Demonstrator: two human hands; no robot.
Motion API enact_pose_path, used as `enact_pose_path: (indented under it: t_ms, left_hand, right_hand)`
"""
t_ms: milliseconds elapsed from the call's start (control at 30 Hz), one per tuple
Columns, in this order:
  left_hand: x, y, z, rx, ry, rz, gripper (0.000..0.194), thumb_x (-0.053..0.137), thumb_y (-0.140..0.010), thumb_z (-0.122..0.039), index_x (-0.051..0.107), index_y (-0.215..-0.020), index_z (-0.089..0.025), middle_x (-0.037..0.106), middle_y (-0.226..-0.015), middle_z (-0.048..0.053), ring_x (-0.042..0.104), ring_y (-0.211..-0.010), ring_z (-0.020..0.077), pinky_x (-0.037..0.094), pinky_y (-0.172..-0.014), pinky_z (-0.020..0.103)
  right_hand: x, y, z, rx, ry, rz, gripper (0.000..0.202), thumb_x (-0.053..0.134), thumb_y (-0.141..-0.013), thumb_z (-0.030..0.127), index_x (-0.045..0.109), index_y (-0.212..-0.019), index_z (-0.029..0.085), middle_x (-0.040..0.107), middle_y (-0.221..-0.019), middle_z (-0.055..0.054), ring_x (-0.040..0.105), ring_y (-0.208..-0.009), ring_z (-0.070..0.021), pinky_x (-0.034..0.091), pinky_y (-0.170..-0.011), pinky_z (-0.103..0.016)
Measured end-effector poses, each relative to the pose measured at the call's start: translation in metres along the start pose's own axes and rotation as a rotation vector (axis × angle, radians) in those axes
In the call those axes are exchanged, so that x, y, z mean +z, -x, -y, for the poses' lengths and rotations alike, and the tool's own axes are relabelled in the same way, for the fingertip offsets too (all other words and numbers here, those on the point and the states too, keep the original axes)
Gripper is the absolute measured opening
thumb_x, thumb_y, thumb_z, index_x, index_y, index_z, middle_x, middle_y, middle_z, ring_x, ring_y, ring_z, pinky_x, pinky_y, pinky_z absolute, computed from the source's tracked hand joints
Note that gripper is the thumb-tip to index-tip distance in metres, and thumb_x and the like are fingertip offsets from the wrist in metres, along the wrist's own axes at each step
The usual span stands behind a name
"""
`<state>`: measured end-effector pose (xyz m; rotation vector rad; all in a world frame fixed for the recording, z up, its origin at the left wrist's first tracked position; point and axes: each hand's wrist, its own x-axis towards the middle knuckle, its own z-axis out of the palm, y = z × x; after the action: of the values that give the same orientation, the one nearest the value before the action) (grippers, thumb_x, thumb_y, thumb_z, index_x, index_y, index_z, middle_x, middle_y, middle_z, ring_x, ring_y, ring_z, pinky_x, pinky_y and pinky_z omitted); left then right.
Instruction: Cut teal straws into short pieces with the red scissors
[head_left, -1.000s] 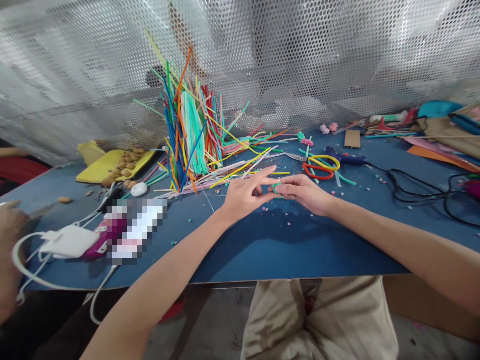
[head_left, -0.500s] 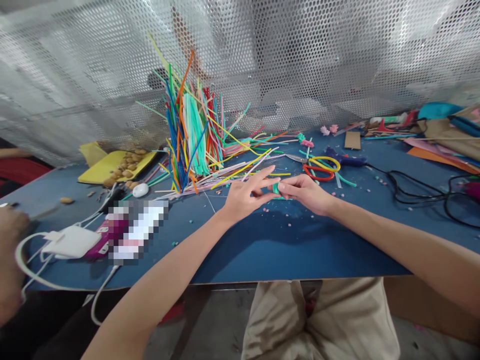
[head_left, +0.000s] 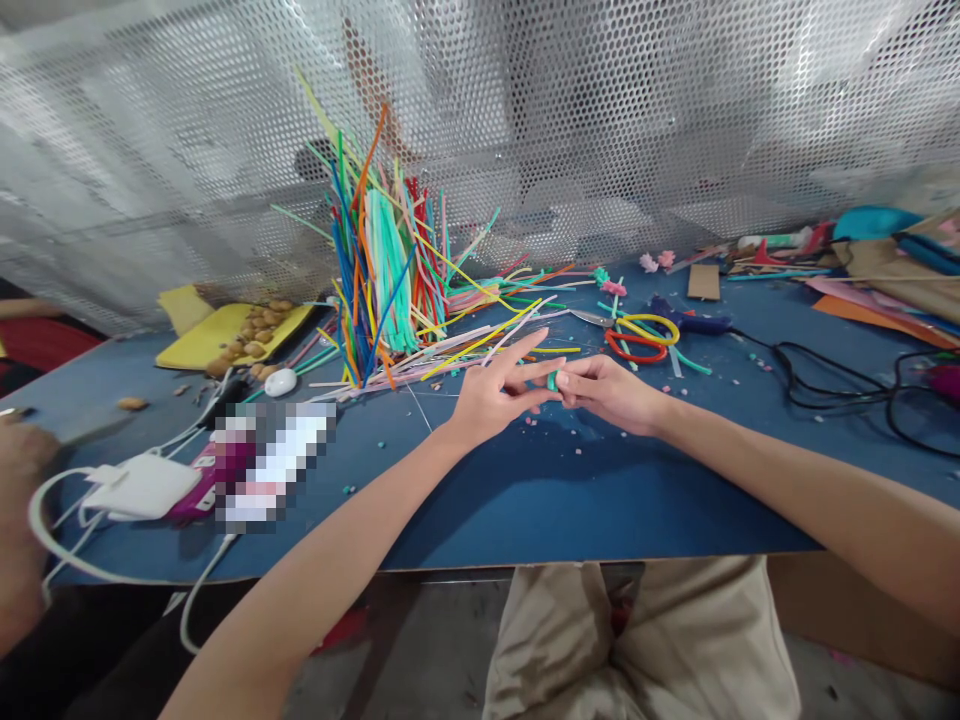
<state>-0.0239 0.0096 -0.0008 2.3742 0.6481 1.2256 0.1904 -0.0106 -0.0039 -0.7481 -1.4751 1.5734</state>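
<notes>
My left hand (head_left: 491, 398) and my right hand (head_left: 609, 392) meet fingertip to fingertip over the blue table. Between them is a small turquoise piece (head_left: 553, 380), wound round or pressed against a left fingertip; its exact form is too small to tell. My left index finger points up and away, while the thumb and another finger close on the piece. The right thumb and fingers pinch it from the other side. Behind my right hand lie scissors with yellow and red handles (head_left: 637, 345). Thin coloured stems (head_left: 480, 345) lie behind my left hand.
A tall bundle of coloured stems (head_left: 390, 270) stands at the back. A yellow tray (head_left: 180, 345) holds brown nuts. Left are a phone (head_left: 281, 465), a white charger (head_left: 142, 485), cables and another person's hand (head_left: 22, 460). A blue glue gun (head_left: 697, 320) lies right.
Both hands have shifted slightly and drawn a little closer together around the turquoise piece. The turquoise length that showed below the fingers is no longer visible there.
</notes>
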Motion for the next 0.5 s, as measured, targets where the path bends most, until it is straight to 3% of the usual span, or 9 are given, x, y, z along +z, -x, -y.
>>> enact_pose_path:
  t_ms: [267,433,500]
  left_hand:
    - [-0.0006,-0.0014,0.0019,0.099,-0.11,-0.04,0.062,0.077,-0.089,-0.047,0.057,-0.143,-0.023,0.081,-0.104,0.006,0.064,-0.046,0.0073,0.056,-0.055,0.019]
    - [-0.0007,-0.0053,-0.0009,0.132,-0.185,-0.042,0.057,0.081,-0.085,-0.047,0.063,-0.133,-0.022,0.08,-0.108,0.006,0.067,-0.058,0.0068,0.054,-0.058,0.018]
    - [-0.0014,-0.0071,-0.0046,0.137,-0.18,-0.067,0.047,0.081,-0.084,-0.047,0.068,-0.12,-0.019,0.079,-0.108,0.007,0.068,-0.064,0.0078,0.052,-0.055,0.018]
  right_hand:
    - [0.0001,-0.0009,-0.0035,-0.028,0.05,-0.051,0.043,0.081,-0.078,0.06,0.079,-0.085,0.018,0.059,-0.07,0.0,0.044,-0.066,-0.0121,0.036,-0.065,-0.029]
    - [-0.0008,-0.0004,-0.0027,-0.168,0.221,-0.142,0.04,0.074,-0.085,0.057,0.081,-0.089,0.018,0.063,-0.074,0.0,0.047,-0.069,-0.0136,0.038,-0.069,-0.032]
    - [-0.0018,0.0001,-0.0006,-0.229,0.315,-0.201,0.037,0.073,-0.087,0.055,0.081,-0.09,0.019,0.066,-0.076,-0.001,0.049,-0.07,-0.0145,0.039,-0.069,-0.032]
